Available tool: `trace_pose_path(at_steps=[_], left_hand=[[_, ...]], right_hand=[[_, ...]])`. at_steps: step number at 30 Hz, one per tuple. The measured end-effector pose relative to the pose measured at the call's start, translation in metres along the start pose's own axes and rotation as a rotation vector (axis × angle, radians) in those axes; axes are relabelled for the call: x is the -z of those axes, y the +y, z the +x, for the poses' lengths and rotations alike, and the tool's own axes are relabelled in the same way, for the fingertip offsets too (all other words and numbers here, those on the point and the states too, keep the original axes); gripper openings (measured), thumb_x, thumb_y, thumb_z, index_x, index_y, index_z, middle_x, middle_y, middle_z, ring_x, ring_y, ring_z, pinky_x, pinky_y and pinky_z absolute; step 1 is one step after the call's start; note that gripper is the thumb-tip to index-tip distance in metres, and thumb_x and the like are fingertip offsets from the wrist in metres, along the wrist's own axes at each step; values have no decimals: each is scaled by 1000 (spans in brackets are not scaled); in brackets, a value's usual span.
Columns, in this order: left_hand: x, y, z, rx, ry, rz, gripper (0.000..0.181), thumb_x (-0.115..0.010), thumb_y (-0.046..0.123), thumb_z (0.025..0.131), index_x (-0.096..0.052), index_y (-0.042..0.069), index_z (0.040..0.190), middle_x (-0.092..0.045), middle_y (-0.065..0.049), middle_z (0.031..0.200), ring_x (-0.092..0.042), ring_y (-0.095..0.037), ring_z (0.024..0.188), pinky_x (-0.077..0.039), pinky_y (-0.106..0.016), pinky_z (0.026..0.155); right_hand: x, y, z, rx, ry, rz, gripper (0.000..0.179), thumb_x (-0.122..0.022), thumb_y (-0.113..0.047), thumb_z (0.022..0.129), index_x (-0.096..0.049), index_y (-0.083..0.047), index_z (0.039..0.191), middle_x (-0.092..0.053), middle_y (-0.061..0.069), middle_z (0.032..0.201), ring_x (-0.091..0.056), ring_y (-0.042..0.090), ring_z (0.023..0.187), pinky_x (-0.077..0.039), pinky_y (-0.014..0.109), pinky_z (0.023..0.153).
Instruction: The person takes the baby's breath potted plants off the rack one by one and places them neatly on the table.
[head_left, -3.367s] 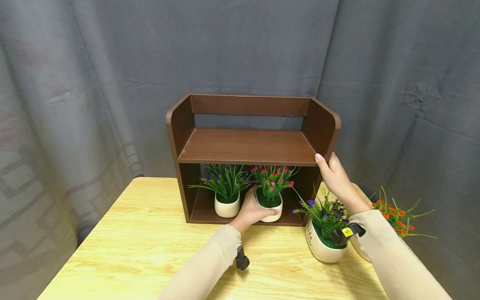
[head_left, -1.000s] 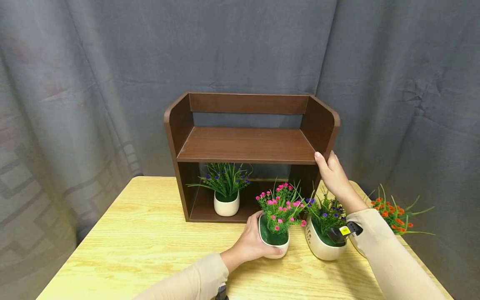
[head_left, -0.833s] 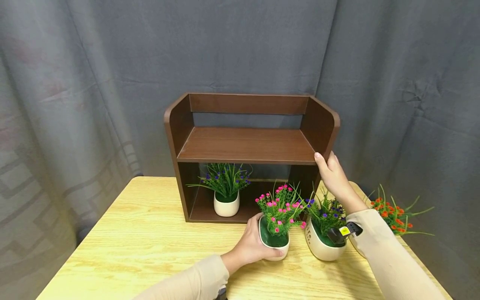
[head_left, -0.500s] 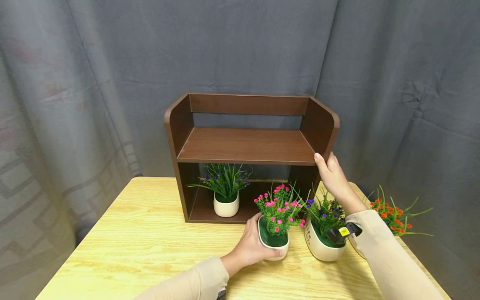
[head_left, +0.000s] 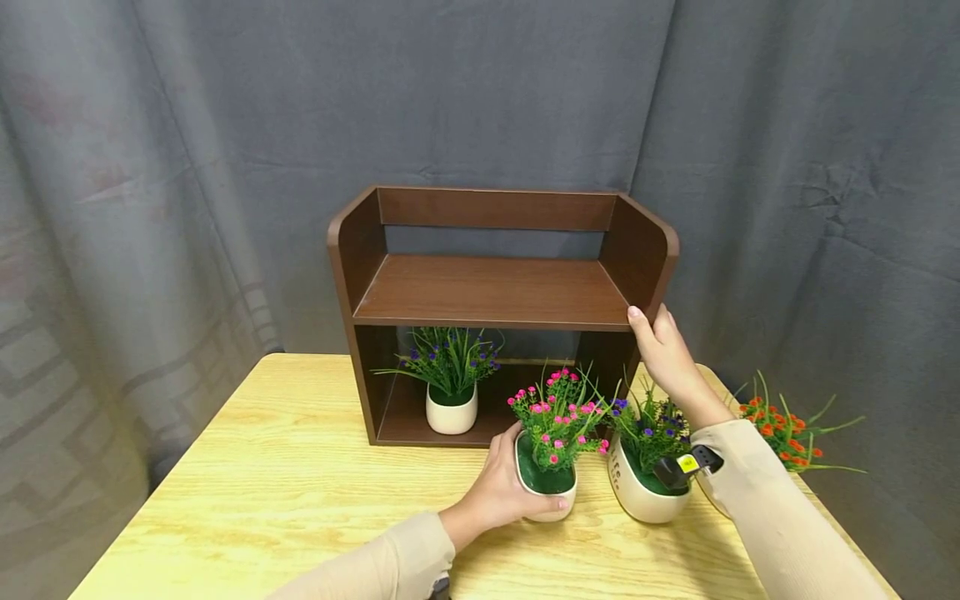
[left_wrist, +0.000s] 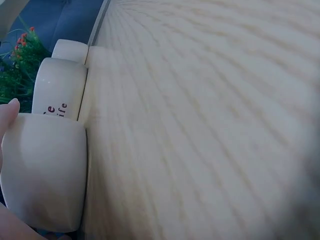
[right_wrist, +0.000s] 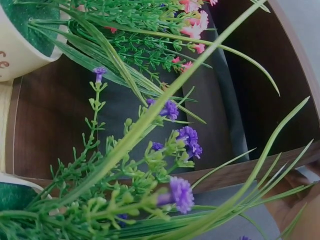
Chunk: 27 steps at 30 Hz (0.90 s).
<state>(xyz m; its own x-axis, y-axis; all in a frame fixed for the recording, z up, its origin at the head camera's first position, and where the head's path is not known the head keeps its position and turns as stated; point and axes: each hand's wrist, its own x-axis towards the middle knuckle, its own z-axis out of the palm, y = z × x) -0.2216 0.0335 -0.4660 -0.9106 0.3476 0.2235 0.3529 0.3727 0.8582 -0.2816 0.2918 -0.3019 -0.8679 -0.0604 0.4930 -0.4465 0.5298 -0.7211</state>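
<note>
My left hand [head_left: 501, 492] grips the white pot [left_wrist: 45, 170] of an artificial plant with pink flowers [head_left: 557, 417], thumb across its front. In the left wrist view this pot's base stands on the table. My right hand [head_left: 671, 358] holds the right side panel of a dark brown two-tier shelf [head_left: 491, 287], with the thumb at the front edge and the other fingers partly hidden. A purple-flowered plant in a white pot [head_left: 452, 414] stands on the left of the lower compartment. Nothing stands on the upper board.
Right of the pink plant, a lettered white pot [head_left: 647, 502] with purple flowers stands on the wooden table [head_left: 247, 483]. Beyond it, a plant with orange flowers [head_left: 783, 433] is partly hidden by the right sleeve. A grey curtain [head_left: 510, 100] hangs behind.
My left hand has drawn the pink-flowered plant out of the lower compartment, forward onto the table. Over the last second it has stayed almost still. My right hand keeps its hold on the shelf.
</note>
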Motion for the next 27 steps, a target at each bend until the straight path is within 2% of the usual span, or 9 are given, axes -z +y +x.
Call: trace_pose_path(at_steps=[9,16,22,24,27], left_hand=[[15,-1,3,58,-37,-71,112,-90,48,69,-27,16,155,-32,-9,151,-36,-35,139,-35,-55,108],[36,-8,8,-2,-50,-106,94,-87,37,78,-35,11,151,-38,-13,148,-41,-36,134,-37,-56,106],[53,-11,11,-54,-35,-140,81,-84,24,82,-40,6,147,-48,-20,142,-49,-44,128,-41,-59,101],[58,-12,13,-64,-28,-134,77,-83,22,83,-42,7,146,-51,-20,140,-52,-42,125,-43,-58,100],[67,-14,14,-46,-18,-112,73,-82,23,85,-43,11,145,-55,-15,138,-57,-35,120,-44,-56,99]], right_hand=[[-2,1,2,33,31,7,56,-37,-26,110,-25,11,150,-32,36,145,-29,46,138,-21,61,112],[-3,2,2,26,46,-1,57,-38,-28,109,-27,12,148,-33,37,141,-30,47,136,-21,61,111],[-4,1,2,25,51,-10,55,-37,-28,110,-29,13,146,-36,37,138,-32,46,135,-22,60,111],[-4,1,2,30,54,-9,54,-37,-27,110,-30,13,146,-37,37,137,-33,46,134,-23,60,111],[-4,2,2,37,52,2,54,-37,-26,110,-29,13,147,-37,36,139,-33,45,135,-23,59,111]])
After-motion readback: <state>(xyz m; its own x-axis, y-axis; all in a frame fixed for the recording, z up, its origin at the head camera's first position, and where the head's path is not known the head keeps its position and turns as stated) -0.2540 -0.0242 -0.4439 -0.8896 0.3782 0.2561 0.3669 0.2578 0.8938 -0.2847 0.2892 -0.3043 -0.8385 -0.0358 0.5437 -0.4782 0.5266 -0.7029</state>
